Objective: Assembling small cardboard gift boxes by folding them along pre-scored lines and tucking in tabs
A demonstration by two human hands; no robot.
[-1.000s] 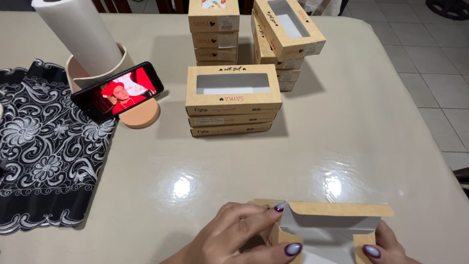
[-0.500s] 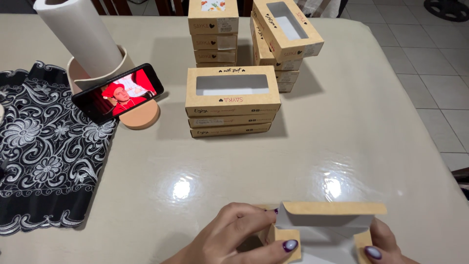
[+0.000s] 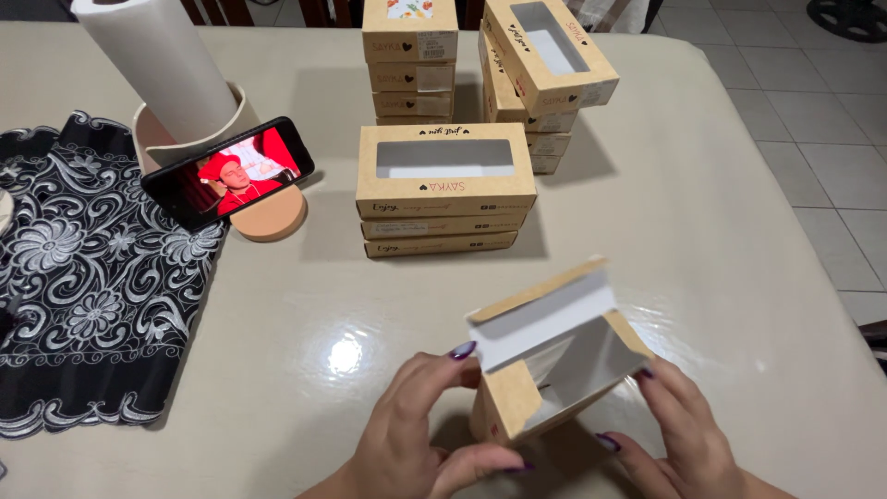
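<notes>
Both hands grip a half-folded kraft box (image 3: 554, 356) tilted above the near edge of the desk (image 3: 702, 240): the left hand (image 3: 420, 434) pinches its left end, the right hand (image 3: 688, 439) its right side. Beyond stand stacked window boxes (image 3: 445, 189) and a propped phone (image 3: 228, 173).
</notes>
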